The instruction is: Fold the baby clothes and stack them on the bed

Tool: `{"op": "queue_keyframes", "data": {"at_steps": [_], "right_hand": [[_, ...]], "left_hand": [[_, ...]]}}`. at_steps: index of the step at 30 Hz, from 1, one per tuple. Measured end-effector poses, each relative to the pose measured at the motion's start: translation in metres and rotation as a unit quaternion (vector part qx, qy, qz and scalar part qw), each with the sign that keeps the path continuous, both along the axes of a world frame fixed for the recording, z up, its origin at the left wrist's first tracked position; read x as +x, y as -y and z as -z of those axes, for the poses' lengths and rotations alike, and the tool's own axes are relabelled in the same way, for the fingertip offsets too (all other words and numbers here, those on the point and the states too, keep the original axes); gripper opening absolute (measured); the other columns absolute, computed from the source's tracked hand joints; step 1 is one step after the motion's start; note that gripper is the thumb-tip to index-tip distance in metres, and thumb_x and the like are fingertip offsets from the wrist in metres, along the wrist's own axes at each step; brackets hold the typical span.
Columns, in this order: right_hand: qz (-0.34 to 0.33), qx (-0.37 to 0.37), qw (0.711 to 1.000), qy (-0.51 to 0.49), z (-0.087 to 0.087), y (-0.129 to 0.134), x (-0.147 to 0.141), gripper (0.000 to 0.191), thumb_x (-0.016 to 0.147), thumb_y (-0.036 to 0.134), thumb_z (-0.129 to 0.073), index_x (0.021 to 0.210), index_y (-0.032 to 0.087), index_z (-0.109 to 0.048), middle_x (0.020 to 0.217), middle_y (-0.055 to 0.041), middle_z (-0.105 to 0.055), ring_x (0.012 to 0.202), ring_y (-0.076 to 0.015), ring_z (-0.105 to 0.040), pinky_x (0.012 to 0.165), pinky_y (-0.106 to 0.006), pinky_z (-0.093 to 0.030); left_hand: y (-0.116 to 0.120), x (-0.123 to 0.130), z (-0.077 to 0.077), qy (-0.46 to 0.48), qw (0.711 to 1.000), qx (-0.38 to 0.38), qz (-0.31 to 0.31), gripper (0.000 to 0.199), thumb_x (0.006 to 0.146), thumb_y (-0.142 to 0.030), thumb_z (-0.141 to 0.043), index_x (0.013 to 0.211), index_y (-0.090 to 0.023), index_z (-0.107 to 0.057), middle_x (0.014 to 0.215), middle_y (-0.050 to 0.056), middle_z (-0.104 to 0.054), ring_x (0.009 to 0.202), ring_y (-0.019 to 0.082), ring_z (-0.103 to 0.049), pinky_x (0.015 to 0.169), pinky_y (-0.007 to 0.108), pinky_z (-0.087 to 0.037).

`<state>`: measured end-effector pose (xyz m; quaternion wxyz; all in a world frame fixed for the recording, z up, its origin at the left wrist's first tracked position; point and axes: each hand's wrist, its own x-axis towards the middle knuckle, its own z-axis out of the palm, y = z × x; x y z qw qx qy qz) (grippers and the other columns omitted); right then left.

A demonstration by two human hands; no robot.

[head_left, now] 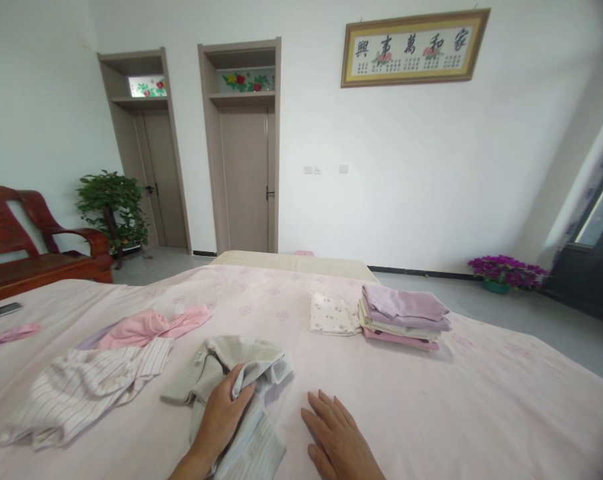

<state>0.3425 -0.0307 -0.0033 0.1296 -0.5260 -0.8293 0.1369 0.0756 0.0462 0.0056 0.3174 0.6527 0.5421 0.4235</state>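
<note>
A crumpled grey-green ribbed garment point(254, 440) lies in front of me on the pink bedsheet point(406, 413). My left hand point(224, 403) grips a fold of it between thumb and fingers. To its right, my right hand point(336, 433) rests palm down near the sheet, fingers stretched out and holding nothing. Left of the garment lie a striped white garment point(86, 387) and a pink garment point(148, 327), both unfolded. Farther off on the right is a stack of folded clothes point(406, 313), lilac on top, beside a folded white patterned cloth point(334, 315).
A phone point(0, 311) and a small pink cloth point(16, 333) lie at the sheet's far left. Beyond stand a wooden bench point(46, 247), a leafy plant point(111, 207) and two doors. Purple flowers point(506, 271) stand on the floor at right.
</note>
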Motion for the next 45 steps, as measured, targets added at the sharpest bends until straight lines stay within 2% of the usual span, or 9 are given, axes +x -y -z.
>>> {"op": "queue_keyframes", "data": {"at_steps": [12, 19, 27, 37, 45], "right_hand": [[-0.03, -0.007, 1.0, -0.004, 0.007, -0.005, 0.0, 0.052, 0.089, 0.033, -0.051, 0.14, 0.029, -0.048, 0.153, -0.0047, -0.032, 0.142, -0.031, -0.026, 0.116, -0.053, -0.022], [-0.017, -0.025, 1.0, 0.003, 0.004, -0.006, -0.002, 0.052, 0.088, 0.033, -0.052, 0.139, 0.028, -0.05, 0.153, -0.0043, -0.032, 0.142, -0.0316, -0.026, 0.116, -0.054, -0.022], [-0.02, -0.006, 1.0, -0.012, 0.009, -0.008, 0.0, 0.049, 0.089, 0.034, -0.053, 0.137, 0.031, -0.051, 0.151, -0.0031, -0.036, 0.141, -0.03, -0.029, 0.116, -0.052, -0.025], [0.011, 0.01, 1.0, -0.013, -0.007, 0.003, -0.014, 0.045, 0.094, 0.037, -0.043, 0.138, 0.032, -0.05, 0.151, -0.0022, -0.038, 0.141, -0.0266, -0.03, 0.118, -0.05, -0.021], [0.034, 0.026, 0.999, -0.013, -0.01, 0.004, -0.028, 0.043, 0.095, 0.034, -0.041, 0.138, 0.033, -0.05, 0.149, -0.0002, -0.042, 0.14, -0.0229, -0.031, 0.118, -0.045, -0.021]], "left_hand": [[0.001, -0.002, 0.002, 0.014, 1.0, 0.005, 0.0, 0.042, 0.083, -0.041, -0.056, 0.117, -0.018, -0.063, 0.121, 0.007, -0.067, 0.115, 0.025, -0.059, 0.103, 0.034, -0.041], [0.003, -0.001, -0.001, 0.019, 1.0, 0.009, -0.002, 0.039, 0.084, -0.038, -0.055, 0.118, -0.019, -0.062, 0.118, 0.005, -0.068, 0.113, 0.023, -0.06, 0.1, 0.031, -0.043], [0.001, -0.001, -0.002, 0.036, 0.999, 0.009, 0.001, 0.039, 0.081, -0.036, -0.055, 0.114, -0.017, -0.065, 0.115, 0.006, -0.07, 0.107, 0.024, -0.063, 0.097, 0.031, -0.046], [0.0, -0.002, -0.009, 0.041, 0.999, 0.012, 0.022, 0.035, 0.084, -0.035, -0.054, 0.112, -0.018, -0.065, 0.114, 0.004, -0.07, 0.107, 0.022, -0.063, 0.094, 0.028, -0.046], [0.002, -0.005, -0.011, 0.043, 0.999, 0.014, 0.013, 0.038, 0.085, -0.038, -0.054, 0.114, -0.016, -0.064, 0.113, 0.006, -0.07, 0.107, 0.023, -0.062, 0.094, 0.029, -0.046]]}}
